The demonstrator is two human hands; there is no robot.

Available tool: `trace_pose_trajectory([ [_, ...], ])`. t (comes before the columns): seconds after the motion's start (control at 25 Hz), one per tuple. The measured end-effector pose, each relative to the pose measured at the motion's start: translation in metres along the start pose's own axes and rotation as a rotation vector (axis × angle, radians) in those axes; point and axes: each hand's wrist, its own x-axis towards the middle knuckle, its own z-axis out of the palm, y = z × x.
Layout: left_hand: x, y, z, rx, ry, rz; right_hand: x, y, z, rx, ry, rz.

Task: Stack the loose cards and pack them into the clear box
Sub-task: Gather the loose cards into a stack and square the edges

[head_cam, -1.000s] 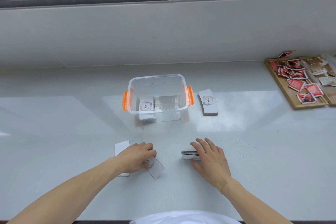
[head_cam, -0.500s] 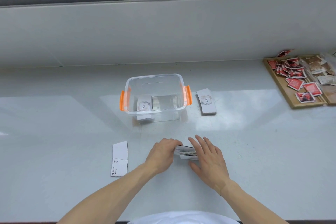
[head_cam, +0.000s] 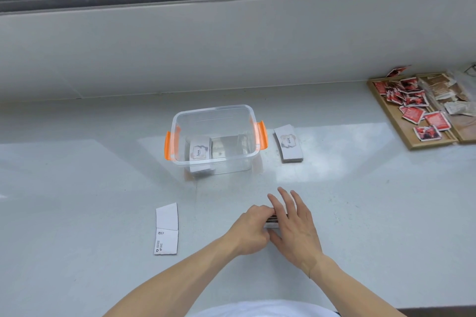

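Note:
A clear box (head_cam: 215, 112) with orange side latches stands mid-table; a stack of cards (head_cam: 198, 152) lies inside on its left. Close in front of me a small card stack (head_cam: 272, 219) rests on the table, mostly hidden, squeezed between my left hand (head_cam: 251, 230) and my right hand (head_cam: 293, 226). My right fingers lie flat over its top, my left fingers press its left end. Another card stack (head_cam: 288, 143) with "love" printed on top sits right of the box. Two loose white cards (head_cam: 167, 228) lie end to end at my left.
A wooden tray (head_cam: 394, 117) holding several red and brown sachets sits at the far right. A grey wall and a dark window frame rise behind the white table (head_cam: 77, 175).
My left hand left the loose cards at the left, carried one card rightwards and now presses against the small stack under my right hand. The right hand barely shifted.

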Motion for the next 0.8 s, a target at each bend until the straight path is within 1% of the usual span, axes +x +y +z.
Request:
trace_pose_trajectory([
  [0.2, -0.001, -0.008, 0.011, 0.039, 0.032, 0.026, 0.001, 0.0, 0.0, 0.001, -0.014, -0.028],
  [0.32, -0.003, -0.018, 0.017, 0.061, 0.074, -0.109, 0.0, 0.0, -0.003, -0.008, -0.012, -0.036],
  [0.4, -0.004, -0.021, 0.021, 0.171, 0.103, -0.157, -0.001, -0.001, -0.005, -0.033, 0.002, -0.039],
  [0.52, -0.004, -0.02, 0.023, 0.298, 0.124, -0.147, 0.0, -0.002, -0.009, -0.12, 0.012, -0.091],
  [0.68, -0.005, -0.021, 0.018, 0.294, 0.161, -0.134, 0.003, -0.003, -0.016, -0.165, 0.048, -0.137],
  [0.8, -0.007, -0.02, 0.011, 0.229, 0.267, -0.099, 0.008, -0.008, -0.022, -0.138, 0.105, -0.139],
])
